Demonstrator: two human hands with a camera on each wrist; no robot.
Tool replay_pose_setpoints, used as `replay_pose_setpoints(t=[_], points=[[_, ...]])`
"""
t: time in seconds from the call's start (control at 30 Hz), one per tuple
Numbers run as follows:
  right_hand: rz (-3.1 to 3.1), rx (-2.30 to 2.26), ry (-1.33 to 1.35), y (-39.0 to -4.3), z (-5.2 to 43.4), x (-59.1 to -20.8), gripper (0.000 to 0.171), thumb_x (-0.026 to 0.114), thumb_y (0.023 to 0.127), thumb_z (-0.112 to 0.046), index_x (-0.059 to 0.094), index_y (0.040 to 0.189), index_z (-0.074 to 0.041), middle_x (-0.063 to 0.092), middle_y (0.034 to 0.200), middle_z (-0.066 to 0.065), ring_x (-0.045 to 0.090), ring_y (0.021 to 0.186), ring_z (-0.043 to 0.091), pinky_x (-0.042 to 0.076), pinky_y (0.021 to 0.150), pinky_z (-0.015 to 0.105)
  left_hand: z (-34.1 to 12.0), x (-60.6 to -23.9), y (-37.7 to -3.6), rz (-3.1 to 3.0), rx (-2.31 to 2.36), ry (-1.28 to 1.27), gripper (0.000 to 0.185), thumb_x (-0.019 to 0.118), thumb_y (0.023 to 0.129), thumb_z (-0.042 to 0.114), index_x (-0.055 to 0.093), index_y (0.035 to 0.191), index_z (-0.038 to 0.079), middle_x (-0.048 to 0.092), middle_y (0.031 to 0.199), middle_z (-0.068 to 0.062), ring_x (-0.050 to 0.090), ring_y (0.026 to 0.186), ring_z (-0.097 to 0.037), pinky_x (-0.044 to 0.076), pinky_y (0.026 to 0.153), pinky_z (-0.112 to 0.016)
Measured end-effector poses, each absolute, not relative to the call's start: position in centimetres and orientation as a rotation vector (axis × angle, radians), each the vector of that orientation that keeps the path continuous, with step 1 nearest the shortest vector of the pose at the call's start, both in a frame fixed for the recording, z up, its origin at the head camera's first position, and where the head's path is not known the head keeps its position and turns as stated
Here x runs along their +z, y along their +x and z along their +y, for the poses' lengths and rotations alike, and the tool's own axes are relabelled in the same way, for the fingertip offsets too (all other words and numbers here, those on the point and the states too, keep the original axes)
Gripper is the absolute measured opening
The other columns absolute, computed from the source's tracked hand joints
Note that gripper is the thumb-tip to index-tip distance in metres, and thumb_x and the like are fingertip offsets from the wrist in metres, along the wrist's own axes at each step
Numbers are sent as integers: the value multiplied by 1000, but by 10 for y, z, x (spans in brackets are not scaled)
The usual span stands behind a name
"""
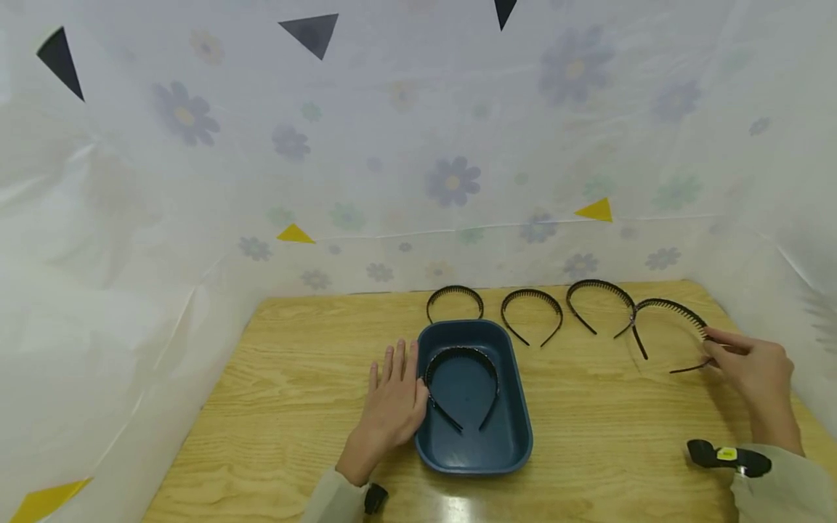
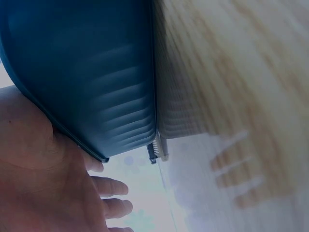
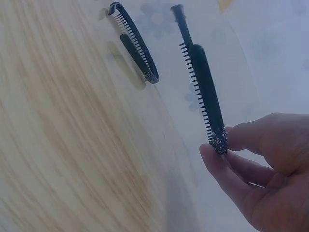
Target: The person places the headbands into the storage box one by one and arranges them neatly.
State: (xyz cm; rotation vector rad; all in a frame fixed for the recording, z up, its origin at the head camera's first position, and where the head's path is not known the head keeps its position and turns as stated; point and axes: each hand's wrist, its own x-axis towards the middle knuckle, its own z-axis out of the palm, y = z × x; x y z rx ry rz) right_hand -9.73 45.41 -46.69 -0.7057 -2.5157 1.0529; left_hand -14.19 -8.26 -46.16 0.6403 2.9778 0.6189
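Note:
A dark blue tray [image 1: 516, 428] sits on the wooden table with one black toothed headband [image 1: 461, 355] lying in it. My left hand [image 1: 392, 407] lies flat on the table, fingers straight, against the tray's left wall [image 2: 96, 77]. Three more black headbands [image 1: 531, 299] stand in a row behind the tray. My right hand [image 1: 745, 359] pinches the right side of a further headband [image 1: 670, 309] at the far right; in the right wrist view the thumb and fingers [image 3: 241, 159] grip that headband [image 3: 205, 87].
A white flowered sheet [image 1: 418, 145] walls the table on three sides. Bare wood [image 1: 275, 392] lies left of the tray and near the front edge. Another headband [image 3: 135, 43] shows in the right wrist view.

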Motion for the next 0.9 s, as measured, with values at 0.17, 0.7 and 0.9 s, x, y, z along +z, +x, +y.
replay_pose_setpoints(t=[0.17,0.7,0.9], points=[[-2505,999,-647,-98,449,-464,45,63,100,-29,66,131,4,62,64,-31,57,113,43,36,110,52,-83,-462,-142,2982,613,644,61,31,109,26,14,165,6,10,170,-19,8,156,-40,10,121,-64],[-2469,1089,-462,-108,433,-456,47,67,99,-23,63,132,9,49,76,-49,56,63,-21,41,61,2,-82,-462,-142,2981,600,649,62,31,110,26,14,165,6,9,170,-19,9,156,-41,10,121,-64],[-2451,1167,-414,-110,425,-447,47,70,99,-25,63,134,6,59,82,-42,65,61,-11,40,65,0,-82,-462,-142,2978,601,645,62,32,110,26,13,166,7,10,170,-19,9,156,-41,10,121,-64]])
